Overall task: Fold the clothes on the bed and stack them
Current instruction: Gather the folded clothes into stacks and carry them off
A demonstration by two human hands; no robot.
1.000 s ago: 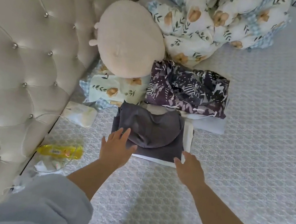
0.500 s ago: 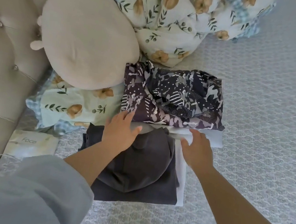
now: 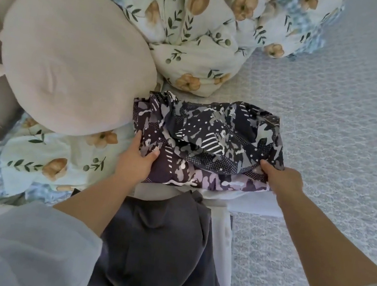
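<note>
Dark patterned cloth, a folded garment (image 3: 207,143), lay on the bed (image 3: 333,115) on top of pale folded clothes (image 3: 254,203). The left hand (image 3: 135,159) gripped its left edge, thumb on top and fingers curled beneath; the right hand (image 3: 283,179) pinched its right corner, fingers clamped on the fabric. Below the hands sat a grey folded stack (image 3: 154,248). Left of the left hand rested a round beige cushion (image 3: 72,59) on a floral pillow (image 3: 41,157); beyond the fingers lay a bunched floral quilt (image 3: 212,24).
</note>
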